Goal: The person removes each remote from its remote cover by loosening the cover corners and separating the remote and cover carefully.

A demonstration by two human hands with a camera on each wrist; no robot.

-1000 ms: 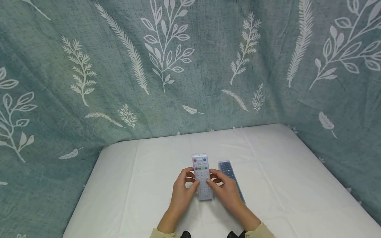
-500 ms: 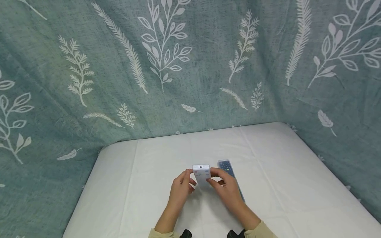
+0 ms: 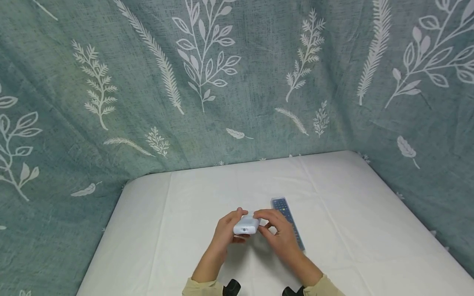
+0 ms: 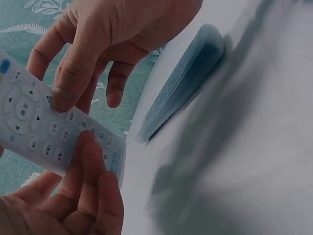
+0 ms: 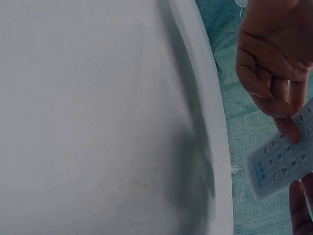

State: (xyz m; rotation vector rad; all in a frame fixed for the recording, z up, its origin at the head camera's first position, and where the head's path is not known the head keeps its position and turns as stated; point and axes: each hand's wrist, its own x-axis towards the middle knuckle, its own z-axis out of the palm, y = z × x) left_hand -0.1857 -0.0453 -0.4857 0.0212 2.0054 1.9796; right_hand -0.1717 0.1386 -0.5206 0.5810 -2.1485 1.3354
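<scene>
A white remote control (image 3: 246,225) is held between both hands above the white table, one narrow end toward the head camera. Its keys show in the left wrist view, where the remote control (image 4: 34,115) lies aslant. My left hand (image 3: 222,232) grips its left side, thumb on top and fingers beneath. In the left wrist view my left hand (image 4: 73,200) has curled fingertips against the keys. My right hand (image 3: 280,234) pinches the remote's right side between thumb and fingers. Beside the right hand lies a dark blue remote control (image 3: 285,209) in a clear cover, partly hidden by that hand.
The white-covered table (image 3: 177,230) spreads out around the hands. Green-blue cloth (image 3: 259,82) with white leaf patterns hangs behind it and along both sides. Black wrist straps or mounts (image 3: 232,287) show at the cuffs.
The white remote has tipped over from keys facing the head camera to end-on. My left hand shifted its hold, and the right fingers moved onto its top. The blue remote stayed put.
</scene>
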